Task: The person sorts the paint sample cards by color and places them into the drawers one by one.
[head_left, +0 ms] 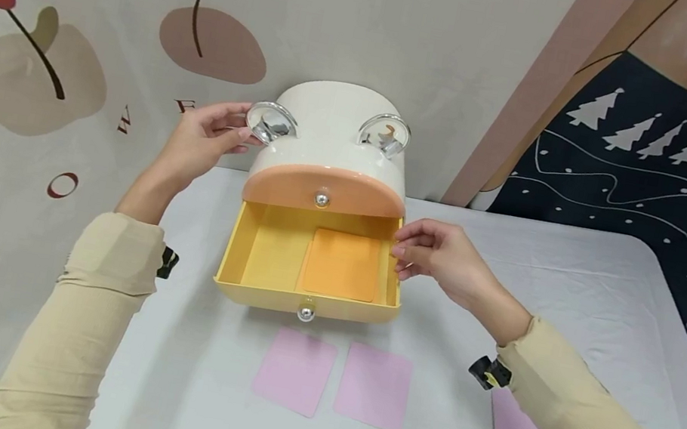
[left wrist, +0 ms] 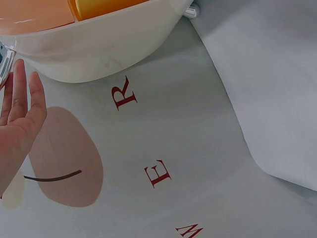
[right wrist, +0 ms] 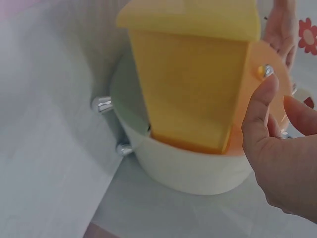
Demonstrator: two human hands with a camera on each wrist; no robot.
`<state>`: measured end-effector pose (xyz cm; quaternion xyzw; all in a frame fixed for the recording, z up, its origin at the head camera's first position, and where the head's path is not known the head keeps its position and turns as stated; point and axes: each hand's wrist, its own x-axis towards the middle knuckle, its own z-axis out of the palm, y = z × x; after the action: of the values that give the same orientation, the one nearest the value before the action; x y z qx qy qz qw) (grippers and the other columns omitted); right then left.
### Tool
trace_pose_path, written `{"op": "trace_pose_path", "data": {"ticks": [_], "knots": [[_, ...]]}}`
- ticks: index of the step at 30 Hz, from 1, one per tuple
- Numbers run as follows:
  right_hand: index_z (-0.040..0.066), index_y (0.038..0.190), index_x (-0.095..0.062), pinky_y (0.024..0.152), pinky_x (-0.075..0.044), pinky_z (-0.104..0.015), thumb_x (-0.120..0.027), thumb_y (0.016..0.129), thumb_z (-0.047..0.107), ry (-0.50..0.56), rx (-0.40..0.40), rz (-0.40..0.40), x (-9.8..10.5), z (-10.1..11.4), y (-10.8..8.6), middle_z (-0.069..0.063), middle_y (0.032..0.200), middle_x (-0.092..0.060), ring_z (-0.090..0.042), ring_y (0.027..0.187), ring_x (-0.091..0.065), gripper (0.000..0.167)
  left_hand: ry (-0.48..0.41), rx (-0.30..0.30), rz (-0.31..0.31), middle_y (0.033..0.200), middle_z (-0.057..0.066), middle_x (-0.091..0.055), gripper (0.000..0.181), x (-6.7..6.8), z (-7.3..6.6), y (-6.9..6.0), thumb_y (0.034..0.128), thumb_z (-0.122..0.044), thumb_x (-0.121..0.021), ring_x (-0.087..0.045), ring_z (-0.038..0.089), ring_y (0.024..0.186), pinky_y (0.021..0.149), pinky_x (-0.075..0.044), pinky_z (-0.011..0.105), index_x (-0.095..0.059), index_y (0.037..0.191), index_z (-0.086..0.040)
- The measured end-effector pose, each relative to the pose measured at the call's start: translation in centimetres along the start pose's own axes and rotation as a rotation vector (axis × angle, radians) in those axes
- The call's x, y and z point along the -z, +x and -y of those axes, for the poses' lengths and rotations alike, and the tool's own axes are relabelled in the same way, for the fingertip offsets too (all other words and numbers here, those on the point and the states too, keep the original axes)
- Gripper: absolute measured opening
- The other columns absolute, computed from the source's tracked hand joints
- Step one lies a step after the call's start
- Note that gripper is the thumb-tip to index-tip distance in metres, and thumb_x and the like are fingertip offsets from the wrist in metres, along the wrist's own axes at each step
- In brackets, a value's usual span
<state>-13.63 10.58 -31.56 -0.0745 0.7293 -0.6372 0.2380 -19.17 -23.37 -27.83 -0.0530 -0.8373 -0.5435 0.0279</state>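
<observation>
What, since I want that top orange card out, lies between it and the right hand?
In the head view, the open yellow drawer's side wall stands between the top orange card and the right hand.

Right grip beside yellow drawer, white cabinet, silver feet

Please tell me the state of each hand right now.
Left hand: open, fingers at the left silver ear.
Right hand: open, fingertips at the right edge of the yellow drawer.
</observation>
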Motion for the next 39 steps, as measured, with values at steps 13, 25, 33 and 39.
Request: {"op": "trace_pose_path", "data": {"ticks": [13, 25, 33, 39], "knots": [[-0.011, 0.112, -0.052, 0.074, -0.054, -0.045, -0.052, 0.088, -0.008, -0.017, 0.193, 0.361, -4.3, -0.1, -2.4, -0.023, 0.098, -0.059, -0.035, 0.084, -0.061, 0.024, -0.004, -0.023, 0.002, 0.113, 0.012, -0.056, 0.041, 0.0, 0.0, -0.1, 0.0914, -0.007, -0.054, -0.062, 0.005, 0.086, 0.079, -0.052, 0.021, -0.047, 0.131, -0.002], [0.001, 0.128, -0.049, 0.078, -0.052, -0.025, -0.058, 0.085, -0.005, -0.226, 0.156, 0.513, -7.0, -5.1, -2.8, -0.013, 0.122, -0.052, -0.019, 0.096, -0.058, 0.044, -0.004, -0.014, 0.001, 0.115, 0.012, -0.056, 0.041, 0.0, -0.1, -0.1, 0.0918, -0.007, -0.054, -0.062, 0.005, 0.088, 0.08, -0.051, 0.021, -0.046, 0.132, -0.002], [0.002, 0.132, -0.044, 0.083, -0.051, -0.025, -0.059, 0.083, -0.009, -0.187, 0.163, 0.498, -7.1, -5.8, -2.5, -0.012, 0.132, -0.046, -0.023, 0.108, -0.053, 0.052, -0.021, -0.014, 0.002, 0.112, 0.009, -0.057, 0.04, 0.0, -0.2, -0.1, 0.0916, -0.006, -0.054, -0.062, 0.004, 0.086, 0.079, -0.052, 0.02, -0.047, 0.131, -0.002], [0.002, 0.134, -0.042, 0.09, -0.046, -0.024, -0.057, 0.082, -0.013, -0.259, 0.237, 0.501, -6.9, -5.5, -1.5, -0.012, 0.133, -0.046, -0.023, 0.115, -0.05, 0.056, -0.01, -0.017, 0.002, 0.113, 0.011, -0.056, 0.04, 0.0, -0.1, -0.1, 0.0918, -0.006, -0.053, -0.062, 0.005, 0.086, 0.079, -0.052, 0.02, -0.047, 0.131, -0.002]]}}
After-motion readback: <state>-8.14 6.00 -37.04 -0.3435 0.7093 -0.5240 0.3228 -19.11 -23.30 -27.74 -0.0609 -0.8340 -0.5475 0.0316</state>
